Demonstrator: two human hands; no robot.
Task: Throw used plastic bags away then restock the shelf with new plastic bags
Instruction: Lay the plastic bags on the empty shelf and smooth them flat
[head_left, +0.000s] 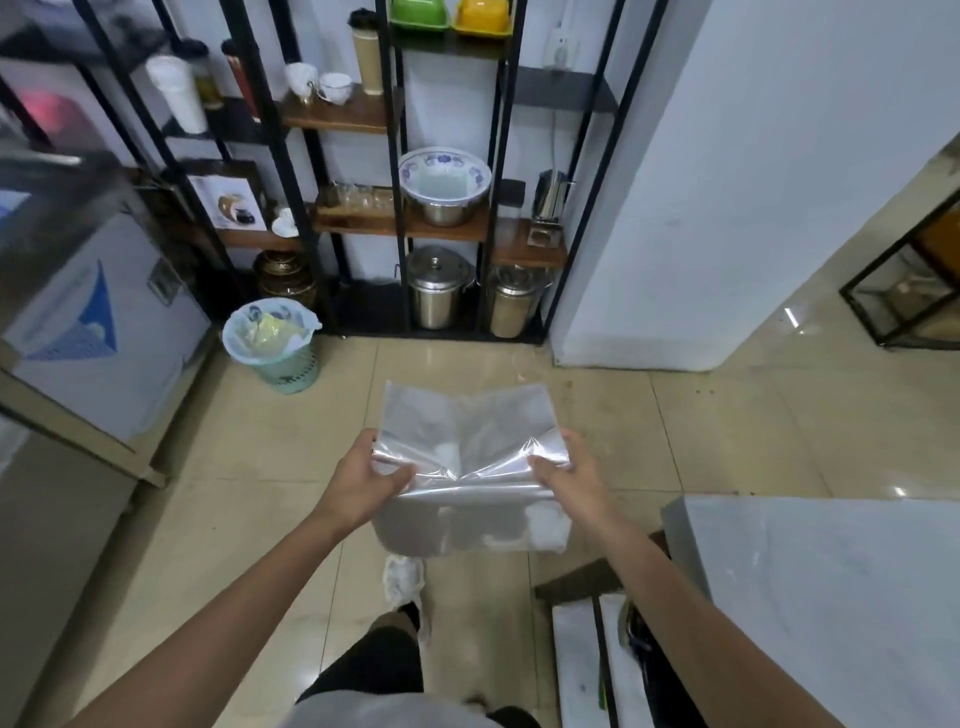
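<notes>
Our left hand (363, 475) and right hand (563, 475) each pinching the clear, maybe stacked, plastic bags (467, 467), green bin (275, 338) ahead

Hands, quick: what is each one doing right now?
Left hand: closed on the left edge of the clear plastic bags.
Right hand: closed on their right edge.
</notes>
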